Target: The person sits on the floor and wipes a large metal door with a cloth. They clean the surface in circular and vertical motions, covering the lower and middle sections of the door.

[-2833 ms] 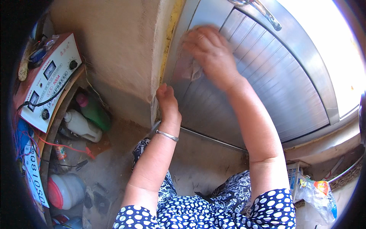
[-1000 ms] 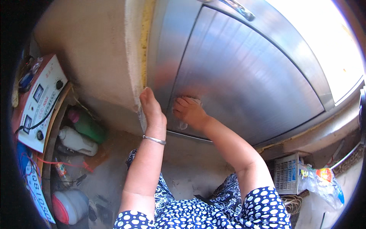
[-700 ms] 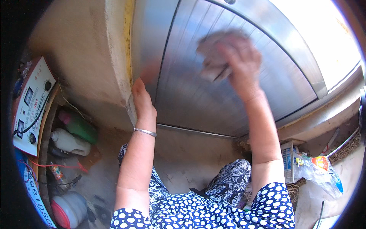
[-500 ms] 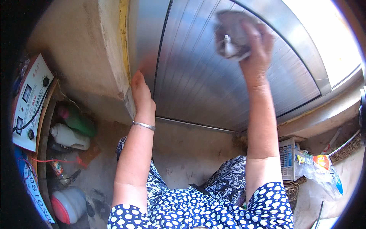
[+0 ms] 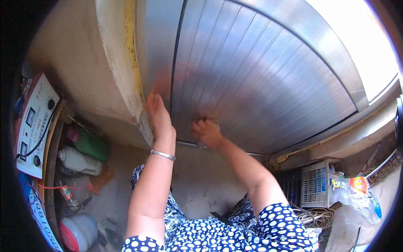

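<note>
My right hand (image 5: pixel 207 133) is low on the ribbed metal door panel (image 5: pixel 256 88), near its bottom edge, with the fingers bent against the surface. It holds a greyish cloth (image 5: pixel 202 145), almost wholly covered by the hand now; only a pale bit shows below. My left hand (image 5: pixel 159 117), with a silver bangle (image 5: pixel 163 155) at the wrist, leans on the metal frame (image 5: pixel 158 54) at the door's left side. Seen edge-on, its fingers look stretched out and flat, and it holds nothing that I can see.
At left, a white control box (image 5: pixel 35 126) with dials stands above a white jug (image 5: pixel 79 161), a green bottle (image 5: pixel 89 143) and a red-lidded container (image 5: pixel 77 232). On the right are a pale plastic crate (image 5: pixel 315 185), a clear plastic bag (image 5: pixel 357 201) and coiled cable (image 5: pixel 317 218).
My right hand has swept down and left with the cloth, from high on the panel to its lower left part. The left hand stays on the frame; the view has shifted slightly.
</note>
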Action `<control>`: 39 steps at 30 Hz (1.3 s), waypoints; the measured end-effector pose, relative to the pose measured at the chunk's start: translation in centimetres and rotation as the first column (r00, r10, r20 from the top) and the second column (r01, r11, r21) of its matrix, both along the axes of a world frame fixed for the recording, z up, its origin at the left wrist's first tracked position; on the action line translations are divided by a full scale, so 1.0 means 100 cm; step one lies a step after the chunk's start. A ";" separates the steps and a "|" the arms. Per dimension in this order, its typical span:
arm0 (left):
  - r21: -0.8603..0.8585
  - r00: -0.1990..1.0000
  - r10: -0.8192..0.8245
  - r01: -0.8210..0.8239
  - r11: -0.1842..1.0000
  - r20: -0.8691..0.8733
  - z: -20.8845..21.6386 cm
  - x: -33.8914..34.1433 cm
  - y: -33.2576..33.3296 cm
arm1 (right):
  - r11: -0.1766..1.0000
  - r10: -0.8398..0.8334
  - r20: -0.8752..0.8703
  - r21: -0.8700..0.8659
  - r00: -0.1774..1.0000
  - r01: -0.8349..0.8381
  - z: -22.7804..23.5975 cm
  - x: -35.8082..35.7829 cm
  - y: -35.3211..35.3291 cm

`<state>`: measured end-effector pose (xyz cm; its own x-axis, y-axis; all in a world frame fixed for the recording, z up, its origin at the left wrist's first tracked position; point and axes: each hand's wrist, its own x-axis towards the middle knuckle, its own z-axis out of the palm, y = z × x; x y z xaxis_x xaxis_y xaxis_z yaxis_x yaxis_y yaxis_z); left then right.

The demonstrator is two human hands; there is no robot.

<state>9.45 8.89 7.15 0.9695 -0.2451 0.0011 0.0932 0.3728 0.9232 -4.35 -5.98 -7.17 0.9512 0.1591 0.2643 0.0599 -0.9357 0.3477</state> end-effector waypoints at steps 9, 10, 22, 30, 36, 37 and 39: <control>-0.011 0.998 0.015 -0.016 1.000 -0.067 -0.003 0.004 0.003 | 0.997 -0.079 -0.113 -0.017 0.990 0.078 0.103 -0.028 0.015; -0.002 0.998 0.006 -0.006 1.000 -0.063 -0.007 0.006 0.001 | 0.998 -0.054 -0.001 -0.028 0.999 0.054 0.129 -0.032 0.012; -0.029 0.998 0.039 -0.040 0.999 -0.040 -0.015 0.009 0.006 | 0.983 -0.003 0.745 -0.122 0.667 0.141 0.346 -0.064 -0.029; -0.034 0.997 0.032 -0.034 0.999 -0.066 -0.007 0.003 0.005 | 0.996 -0.078 0.473 0.007 0.878 0.085 0.206 -0.058 -0.011; -0.029 0.997 0.066 -0.068 0.997 -0.045 -0.003 0.000 0.003 | 0.997 -0.076 0.248 0.014 0.966 0.075 0.111 -0.058 -0.010; -0.030 0.998 0.049 -0.051 0.998 -0.045 -0.005 0.001 0.003 | 0.998 -0.061 0.241 0.010 0.969 0.060 0.098 -0.057 -0.010; -0.036 0.999 0.014 -0.015 0.999 -0.043 -0.009 0.003 0.003 | 1.000 -0.030 0.230 0.000 0.973 0.030 0.077 -0.055 -0.010</control>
